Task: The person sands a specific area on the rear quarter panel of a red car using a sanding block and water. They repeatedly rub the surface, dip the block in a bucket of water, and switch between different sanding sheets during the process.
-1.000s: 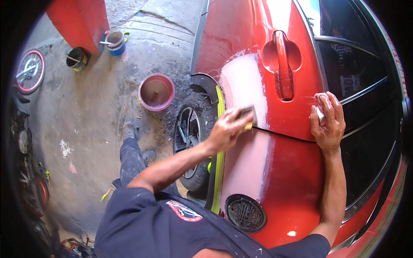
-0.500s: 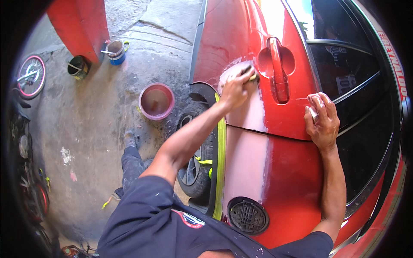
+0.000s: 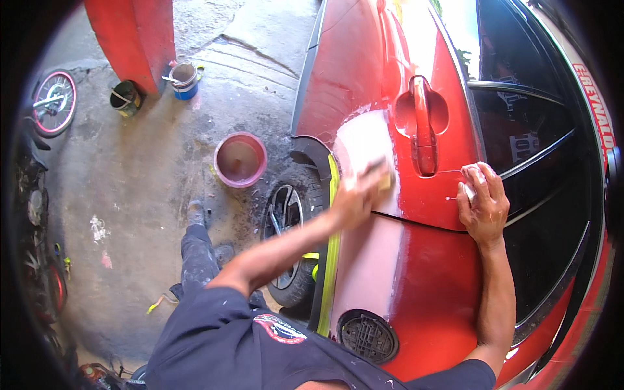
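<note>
My left hand (image 3: 354, 198), smeared by motion, presses a yellowish sanding block (image 3: 385, 181) with a dark edge against the pale pink filler patch (image 3: 367, 140) on the red car door. The block sits just above the door's lower seam. Farther right, my right hand (image 3: 487, 208) rests on the red panel beside the window edge, its wet fingers curled around a small white piece (image 3: 469, 191) whose kind I cannot make out. Between the hands and a little farther off is the red door handle (image 3: 426, 130).
A pink bucket of murky water (image 3: 240, 140) stands on the concrete floor left of the car wheel (image 3: 286, 240). Two smaller pails, one blue (image 3: 185, 90) and one dark (image 3: 127, 101), sit by a red post (image 3: 133, 39). Yellow-green tape (image 3: 333, 240) lines the wheel arch.
My left hand has slid the sanding block down the filler patch, toward me. My right hand has stayed on the panel. The view has shifted slightly.
</note>
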`<move>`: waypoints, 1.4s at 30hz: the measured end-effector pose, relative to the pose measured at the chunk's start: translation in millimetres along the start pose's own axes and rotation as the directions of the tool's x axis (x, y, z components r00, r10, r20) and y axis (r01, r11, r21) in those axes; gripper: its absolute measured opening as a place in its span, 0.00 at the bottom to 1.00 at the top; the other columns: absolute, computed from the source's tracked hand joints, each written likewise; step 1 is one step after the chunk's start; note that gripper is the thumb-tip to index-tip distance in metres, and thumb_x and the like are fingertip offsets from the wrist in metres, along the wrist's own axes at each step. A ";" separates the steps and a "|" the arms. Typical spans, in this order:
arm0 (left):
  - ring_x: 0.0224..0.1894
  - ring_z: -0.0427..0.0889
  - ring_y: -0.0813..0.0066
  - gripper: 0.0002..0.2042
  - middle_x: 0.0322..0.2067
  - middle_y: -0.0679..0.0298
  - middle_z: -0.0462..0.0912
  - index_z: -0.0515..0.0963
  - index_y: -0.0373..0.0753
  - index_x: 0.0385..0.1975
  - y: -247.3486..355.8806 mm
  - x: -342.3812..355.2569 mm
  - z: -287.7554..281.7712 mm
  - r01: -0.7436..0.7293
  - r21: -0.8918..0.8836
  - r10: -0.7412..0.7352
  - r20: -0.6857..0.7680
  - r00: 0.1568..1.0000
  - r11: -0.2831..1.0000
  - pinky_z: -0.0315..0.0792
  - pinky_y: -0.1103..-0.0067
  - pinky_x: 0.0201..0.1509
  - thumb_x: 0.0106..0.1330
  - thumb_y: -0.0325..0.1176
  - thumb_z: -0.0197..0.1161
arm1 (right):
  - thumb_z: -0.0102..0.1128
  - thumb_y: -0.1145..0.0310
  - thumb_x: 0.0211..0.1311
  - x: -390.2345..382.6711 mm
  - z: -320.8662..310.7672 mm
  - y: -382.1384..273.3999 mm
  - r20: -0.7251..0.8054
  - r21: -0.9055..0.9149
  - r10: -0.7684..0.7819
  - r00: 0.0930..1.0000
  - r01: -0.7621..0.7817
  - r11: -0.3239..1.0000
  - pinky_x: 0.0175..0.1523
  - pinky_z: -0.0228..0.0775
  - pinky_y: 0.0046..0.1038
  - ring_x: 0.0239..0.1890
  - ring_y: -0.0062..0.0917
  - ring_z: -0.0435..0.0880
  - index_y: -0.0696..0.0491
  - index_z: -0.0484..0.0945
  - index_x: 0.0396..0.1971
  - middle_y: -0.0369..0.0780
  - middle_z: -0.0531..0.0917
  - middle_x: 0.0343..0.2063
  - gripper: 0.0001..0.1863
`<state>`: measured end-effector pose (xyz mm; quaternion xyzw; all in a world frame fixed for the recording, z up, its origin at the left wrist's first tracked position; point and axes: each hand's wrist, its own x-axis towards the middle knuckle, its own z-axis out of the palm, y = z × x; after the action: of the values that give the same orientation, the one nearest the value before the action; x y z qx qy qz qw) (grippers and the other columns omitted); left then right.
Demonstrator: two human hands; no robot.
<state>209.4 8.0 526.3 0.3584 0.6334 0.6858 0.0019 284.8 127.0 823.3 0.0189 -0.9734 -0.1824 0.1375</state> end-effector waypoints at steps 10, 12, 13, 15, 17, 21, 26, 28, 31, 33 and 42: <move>0.67 0.74 0.46 0.26 0.66 0.50 0.75 0.79 0.49 0.63 -21.8 24.7 -0.4 -0.096 0.013 0.096 -0.062 0.993 0.995 0.60 0.51 0.74 0.63 0.24 0.61 | 0.70 0.76 0.55 5.5 -1.0 0.1 -0.007 0.009 -0.026 1.000 0.026 1.000 0.55 0.80 0.40 0.51 0.43 0.85 0.55 0.82 0.49 0.45 0.85 0.48 0.20; 0.66 0.73 0.39 0.28 0.67 0.55 0.75 0.79 0.52 0.64 23.0 -17.2 -5.8 -0.036 -0.172 0.040 0.022 0.999 0.984 0.58 0.48 0.74 0.61 0.25 0.62 | 0.70 0.76 0.55 -10.2 -0.9 1.4 0.018 0.019 0.046 0.999 -0.047 0.999 0.56 0.79 0.41 0.51 0.44 0.84 0.56 0.81 0.49 0.45 0.85 0.48 0.20; 0.67 0.71 0.37 0.28 0.68 0.55 0.75 0.78 0.52 0.65 15.5 -21.1 -4.1 -0.011 -0.235 0.026 0.063 0.998 0.972 0.58 0.48 0.74 0.61 0.25 0.61 | 0.70 0.76 0.55 -8.3 -1.8 0.1 0.022 0.021 0.026 0.999 -0.026 0.999 0.56 0.79 0.41 0.51 0.44 0.84 0.56 0.81 0.49 0.45 0.85 0.48 0.20; 0.66 0.73 0.41 0.28 0.67 0.57 0.75 0.78 0.52 0.65 -31.0 53.3 -4.9 -0.075 0.164 0.086 -0.064 0.994 0.984 0.63 0.50 0.71 0.62 0.26 0.61 | 0.70 0.76 0.55 7.3 -3.7 -2.6 -0.006 0.015 -0.041 0.999 0.041 0.999 0.55 0.79 0.42 0.51 0.44 0.84 0.56 0.81 0.49 0.46 0.85 0.48 0.20; 0.70 0.70 0.47 0.27 0.71 0.55 0.70 0.77 0.51 0.66 -55.8 132.8 -29.0 0.266 -0.133 -0.275 -0.050 0.960 0.955 0.65 0.53 0.72 0.65 0.25 0.59 | 0.70 0.75 0.55 23.0 -2.0 -7.1 -0.052 -0.001 -0.090 0.995 0.090 0.996 0.55 0.80 0.41 0.51 0.44 0.84 0.56 0.81 0.50 0.47 0.85 0.49 0.20; 0.69 0.72 0.46 0.25 0.66 0.52 0.75 0.81 0.50 0.61 7.5 22.7 -14.5 -0.004 -0.187 -0.003 -0.036 0.999 0.982 0.65 0.55 0.72 0.63 0.23 0.61 | 0.71 0.75 0.56 -1.2 1.9 2.8 -0.010 -0.001 -0.012 1.000 0.011 1.000 0.55 0.81 0.41 0.52 0.43 0.85 0.56 0.83 0.50 0.47 0.84 0.49 0.20; 0.63 0.75 0.42 0.26 0.66 0.47 0.74 0.79 0.47 0.64 -25.8 60.5 -15.0 0.015 0.066 -0.016 0.026 1.000 0.998 0.71 0.52 0.64 0.64 0.24 0.57 | 0.71 0.75 0.56 9.2 -3.6 -3.9 -0.010 0.004 -0.007 1.000 0.007 1.000 0.55 0.81 0.40 0.53 0.43 0.85 0.55 0.83 0.50 0.46 0.85 0.49 0.19; 0.62 0.77 0.43 0.26 0.64 0.48 0.77 0.79 0.46 0.63 -32.3 109.3 -19.3 0.134 -0.128 -0.147 -0.094 0.985 0.983 0.71 0.51 0.62 0.63 0.23 0.56 | 0.71 0.75 0.56 15.7 -0.9 -7.0 -0.044 0.001 -0.042 0.998 0.042 0.999 0.55 0.81 0.40 0.53 0.43 0.85 0.56 0.83 0.50 0.46 0.85 0.49 0.19; 0.63 0.76 0.40 0.25 0.64 0.45 0.76 0.80 0.47 0.62 10.5 44.3 -7.4 0.026 -0.108 -0.032 -0.055 0.998 0.994 0.68 0.50 0.67 0.62 0.23 0.59 | 0.71 0.75 0.56 4.3 -1.8 2.6 -0.026 -0.002 -0.019 0.999 0.019 1.000 0.55 0.81 0.40 0.53 0.42 0.84 0.56 0.83 0.50 0.45 0.85 0.49 0.20; 0.65 0.74 0.37 0.25 0.65 0.42 0.74 0.81 0.47 0.62 47.7 -27.6 -9.0 -0.047 -0.078 0.052 0.052 0.997 0.996 0.66 0.50 0.70 0.63 0.24 0.61 | 0.71 0.75 0.56 -8.1 -0.4 3.2 0.017 0.011 0.019 1.000 -0.019 1.000 0.55 0.80 0.40 0.53 0.42 0.84 0.56 0.83 0.50 0.45 0.85 0.48 0.20; 0.68 0.72 0.43 0.29 0.66 0.47 0.75 0.77 0.49 0.66 23.3 -10.8 3.6 -0.020 -0.033 0.021 0.022 1.000 0.999 0.67 0.50 0.69 0.62 0.26 0.61 | 0.70 0.75 0.56 -4.9 0.8 2.2 -0.003 -0.007 -0.001 1.000 0.001 1.000 0.54 0.81 0.40 0.52 0.41 0.84 0.55 0.82 0.51 0.45 0.84 0.49 0.20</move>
<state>229.8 1.6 541.1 0.3723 0.6182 0.6922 0.0076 289.4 129.8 822.1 0.0194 -0.9725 -0.1858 0.1391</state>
